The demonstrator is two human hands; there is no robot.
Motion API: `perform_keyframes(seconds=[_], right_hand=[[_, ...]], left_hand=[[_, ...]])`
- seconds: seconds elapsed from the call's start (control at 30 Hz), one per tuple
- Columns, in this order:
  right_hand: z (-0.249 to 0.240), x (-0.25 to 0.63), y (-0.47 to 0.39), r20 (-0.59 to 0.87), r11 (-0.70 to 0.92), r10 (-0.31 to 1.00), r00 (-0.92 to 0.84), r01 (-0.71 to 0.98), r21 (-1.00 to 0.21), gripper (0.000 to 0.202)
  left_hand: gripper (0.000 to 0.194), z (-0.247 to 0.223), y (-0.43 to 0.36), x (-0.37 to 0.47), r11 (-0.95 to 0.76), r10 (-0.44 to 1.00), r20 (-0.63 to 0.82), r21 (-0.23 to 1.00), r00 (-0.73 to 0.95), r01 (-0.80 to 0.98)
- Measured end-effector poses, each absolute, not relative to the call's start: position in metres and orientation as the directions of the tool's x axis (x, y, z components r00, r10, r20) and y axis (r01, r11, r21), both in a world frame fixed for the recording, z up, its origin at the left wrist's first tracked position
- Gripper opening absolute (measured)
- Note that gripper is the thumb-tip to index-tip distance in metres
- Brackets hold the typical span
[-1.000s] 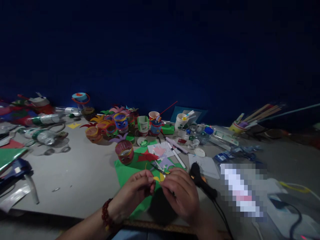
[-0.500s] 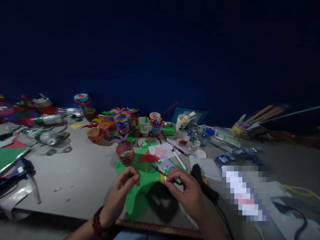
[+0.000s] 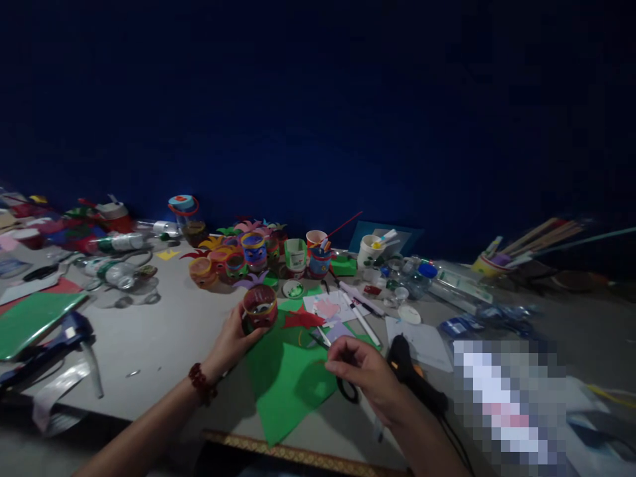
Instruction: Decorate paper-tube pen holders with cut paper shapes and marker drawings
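Note:
My left hand (image 3: 237, 334) is wrapped round the side of a dark red cup (image 3: 260, 308) with a yellow rim and purple paper leaves. Under and in front of it lies a green sheet (image 3: 283, 381). To the right, my right hand (image 3: 358, 364) is closed, thumb against the fingers, above the sheet's edge; what it pinches, if anything, is too small to tell. Black-handled scissors (image 3: 347, 391) lie partly beneath that hand. A red paper cutout (image 3: 303, 318) rests at the sheet's back part.
Decorated cups (image 3: 254, 252) crowd the back centre. Plastic bottles (image 3: 112, 271) and a blue glue gun (image 3: 69, 334) lie left. A black tool (image 3: 415, 377) with a cord, white papers (image 3: 420, 341) and a stick-filled cup (image 3: 489, 264) are on the right.
My left hand has moved forward and taken hold of the dark red cup. My right hand stays closed near the scissors. The view has shifted slightly left.

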State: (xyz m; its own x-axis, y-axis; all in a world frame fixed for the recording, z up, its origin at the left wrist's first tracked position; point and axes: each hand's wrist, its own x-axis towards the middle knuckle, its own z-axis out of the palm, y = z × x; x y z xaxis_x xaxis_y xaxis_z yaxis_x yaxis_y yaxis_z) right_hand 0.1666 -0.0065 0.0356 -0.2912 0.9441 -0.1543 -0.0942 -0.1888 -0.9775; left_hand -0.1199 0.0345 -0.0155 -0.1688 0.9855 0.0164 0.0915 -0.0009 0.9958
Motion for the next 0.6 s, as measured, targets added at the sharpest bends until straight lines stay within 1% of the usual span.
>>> perform_keyframes(seconds=[0.1, 0.13, 0.2, 0.3, 0.33, 0.4, 0.47, 0.6], right_hand=[[0.04, 0.168, -0.005, -0.146, -0.186, 0.943, -0.298, -0.111, -0.976, 0.029], [0.044, 0.168, -0.005, -0.129, -0.175, 0.944, -0.303, -0.127, -0.976, 0.028], [0.053, 0.166, -0.002, -0.082, -0.142, 0.943, -0.322, -0.167, -0.976, 0.028], [0.065, 0.162, 0.005, -0.032, -0.121, 0.936, -0.351, -0.234, -0.965, 0.028], [0.067, 0.161, 0.008, -0.037, -0.134, 0.934, -0.354, -0.254, -0.958, 0.028], [0.067, 0.16, 0.014, -0.06, -0.166, 0.935, -0.349, -0.282, -0.945, 0.028], [0.064, 0.162, 0.019, -0.087, -0.19, 0.941, -0.327, -0.298, -0.935, 0.027], [0.054, 0.169, 0.022, -0.121, -0.206, 0.957, -0.262, -0.326, -0.923, 0.024]], left_hand=[[0.061, -0.011, 0.034, -0.12, -0.056, 0.985, 0.099, 0.959, -0.142, 0.277], [0.062, -0.007, 0.033, -0.118, -0.078, 0.982, 0.123, 0.956, -0.144, 0.284], [0.063, 0.003, 0.029, -0.108, -0.101, 0.985, 0.127, 0.974, -0.117, 0.203], [0.059, 0.02, 0.024, -0.078, -0.036, 0.998, 0.033, 0.998, -0.044, -0.058], [0.056, 0.024, 0.023, -0.067, -0.017, 1.0, 0.015, 0.994, -0.018, -0.111], [0.044, 0.029, 0.023, -0.045, 0.015, 0.999, -0.011, 0.992, 0.038, -0.122], [0.041, 0.028, 0.024, -0.028, 0.024, 0.997, -0.014, 0.992, 0.077, -0.125], [0.051, 0.014, 0.025, -0.013, 0.014, 0.991, 0.006, 0.99, 0.134, -0.143]])
